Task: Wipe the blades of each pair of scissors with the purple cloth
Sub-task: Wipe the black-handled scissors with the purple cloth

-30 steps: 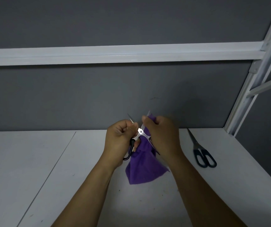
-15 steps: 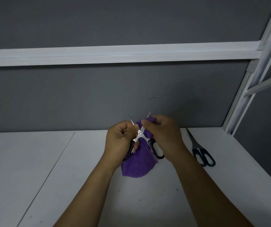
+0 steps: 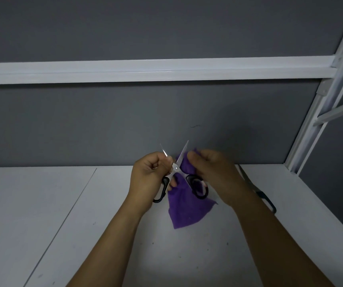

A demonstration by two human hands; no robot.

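Black-handled scissors [image 3: 175,168] are held up over the white table, blades spread apart and pointing up. My left hand [image 3: 149,175] grips the left blade and the left handle loop. My right hand [image 3: 214,172] pinches the purple cloth [image 3: 185,210] against the right blade near the pivot. The cloth hangs down below the handles. A second pair of scissors [image 3: 259,193], with dark handles, lies on the table to the right, partly hidden behind my right forearm.
The white table [image 3: 42,204] runs up to a grey back wall [image 3: 104,125]. A white horizontal rail [image 3: 145,70] crosses the wall above. A white slanted frame post [image 3: 315,112] stands at the right, where the table narrows.
My right hand with the cloth has slid down the right blade toward the pivot, then slightly up again. The cloth hangs lower. The left hand has stayed in place.
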